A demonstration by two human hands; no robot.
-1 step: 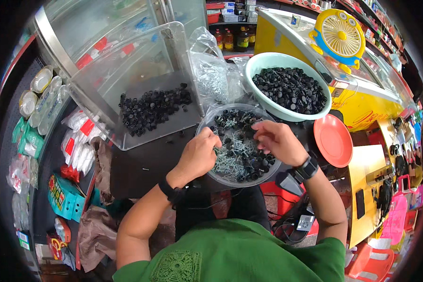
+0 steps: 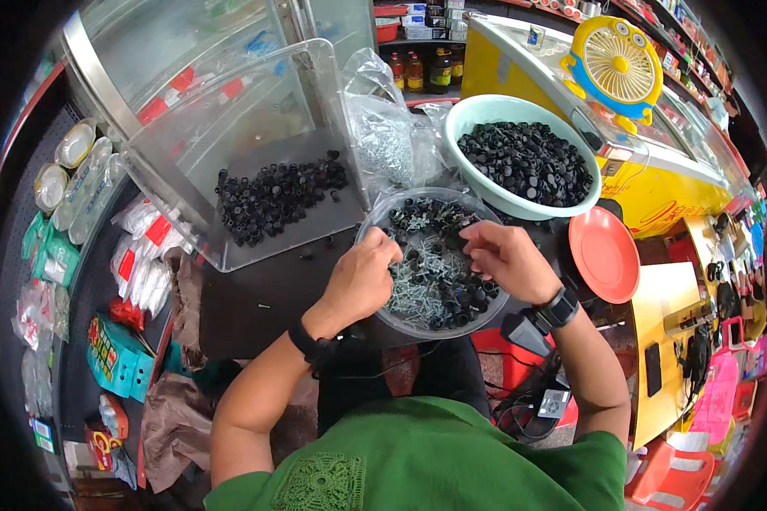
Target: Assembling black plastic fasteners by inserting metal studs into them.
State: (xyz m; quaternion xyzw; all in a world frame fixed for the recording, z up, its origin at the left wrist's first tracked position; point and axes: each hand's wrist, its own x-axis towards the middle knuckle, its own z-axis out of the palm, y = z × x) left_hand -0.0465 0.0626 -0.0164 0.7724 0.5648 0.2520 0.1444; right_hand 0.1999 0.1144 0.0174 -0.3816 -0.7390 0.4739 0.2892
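Observation:
A clear round bowl [image 2: 390, 324] sits at the table's near edge, holding small silver screws [image 2: 422, 285] mixed with small black plastic caps [image 2: 464, 311]. Over the bowl's left rim, my left hand [image 2: 364, 271] is closed with its fingers curled; whatever lies between the fingertips is hidden. My right hand [image 2: 511, 258] hovers above the right side of the bowl, thumb and fingers pinched together, perhaps around a small piece too small to name. Behind the bowl, a pale green basin [image 2: 520, 204] is full of black caps. To the left, a tilted clear plastic bin [image 2: 230, 247] contains more black caps.
A clear bag of screws [image 2: 383, 140] stands between bin and basin. An orange-red plate [image 2: 605, 255] lies right of the bowl. One loose screw [image 2: 264, 307] rests on the dark table [image 2: 239, 324]. A yellow fan [image 2: 615, 64] stands on the freezer at the back right.
The fingers of my right hand have drawn slightly closer together and shifted a little to the right. My left hand has hardly moved.

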